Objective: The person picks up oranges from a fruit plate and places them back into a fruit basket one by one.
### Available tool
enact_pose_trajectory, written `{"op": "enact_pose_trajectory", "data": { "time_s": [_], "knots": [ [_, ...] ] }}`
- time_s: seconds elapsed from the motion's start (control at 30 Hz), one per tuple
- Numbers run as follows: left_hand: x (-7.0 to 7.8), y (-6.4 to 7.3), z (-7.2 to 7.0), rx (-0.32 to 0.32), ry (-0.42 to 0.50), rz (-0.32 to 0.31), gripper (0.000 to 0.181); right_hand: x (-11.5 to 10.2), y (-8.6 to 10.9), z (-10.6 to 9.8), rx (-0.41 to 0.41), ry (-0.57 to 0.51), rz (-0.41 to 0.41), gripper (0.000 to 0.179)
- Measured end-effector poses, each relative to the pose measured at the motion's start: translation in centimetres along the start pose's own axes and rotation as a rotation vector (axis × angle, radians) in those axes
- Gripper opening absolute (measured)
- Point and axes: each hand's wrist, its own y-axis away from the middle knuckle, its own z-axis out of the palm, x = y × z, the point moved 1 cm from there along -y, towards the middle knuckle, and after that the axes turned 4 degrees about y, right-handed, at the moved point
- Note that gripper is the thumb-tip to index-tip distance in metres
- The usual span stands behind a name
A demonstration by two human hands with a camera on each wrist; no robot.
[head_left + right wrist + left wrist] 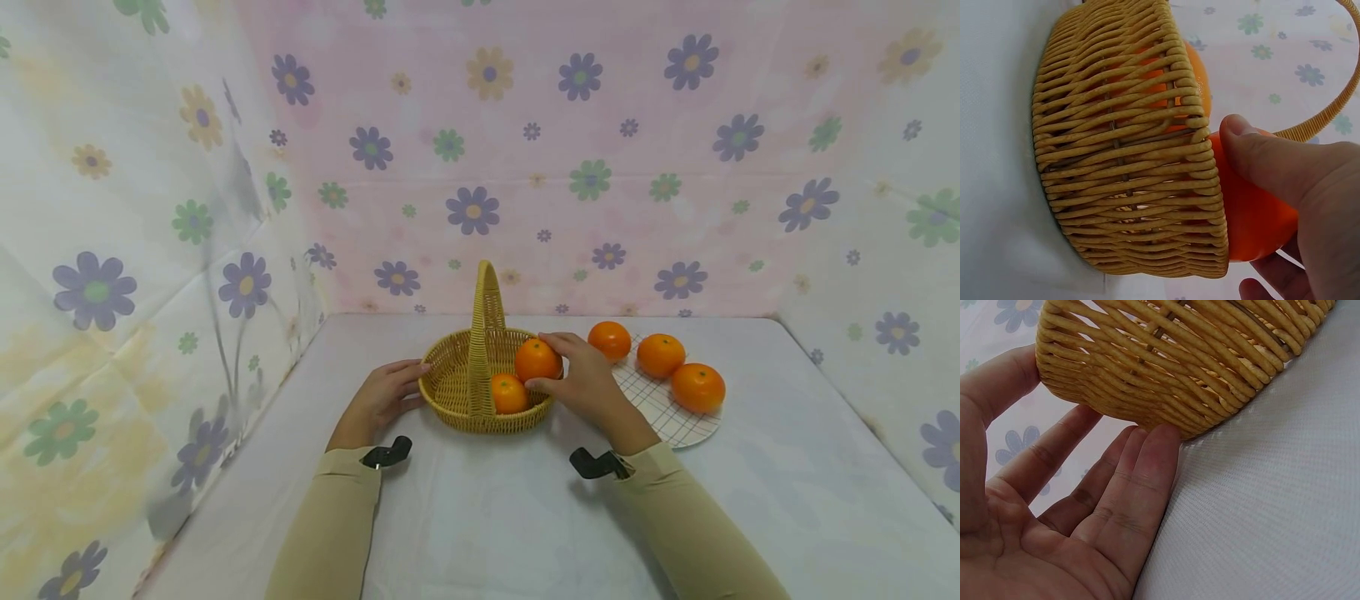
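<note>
A yellow woven basket [450, 421] with a tall arched handle stands on the table in the head view. Against its left end rests my left hand [378, 400]; in the left wrist view the fairly straight fingers [1160, 456] touch the woven side. My right hand [592, 383] grips an orange [537, 360] between thumb and fingers at the basket's right rim. From the right wrist, that orange [1254, 219] shows partly above the rim, with the thumb [1247, 140] on it. Another orange [510, 394] lies inside the basket, by the handle's base.
Right of the basket, a round plate [686, 433] with a grid pattern bears several things: a front orange [698, 388], a middle orange [661, 356] and a back orange [609, 342]. White cloth [480, 517] covers the table. Flowered curtains [525, 158] hang behind and at both sides.
</note>
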Motion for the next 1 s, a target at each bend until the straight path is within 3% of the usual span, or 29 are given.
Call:
{"op": "enact_pose_trajectory", "data": {
  "time_s": [0.5,1.0],
  "knots": [
    [0.0,0.0,0.0,-0.001,-0.004,0.000,0.060,-0.4,0.3,-0.5,-0.013,0.001,0.029,0.076],
    [0.0,-0.2,-0.2,0.002,0.021,-0.017,0.059,-0.2,0.2,0.9,-0.047,0.043,0.007,0.075]
  ]
}}
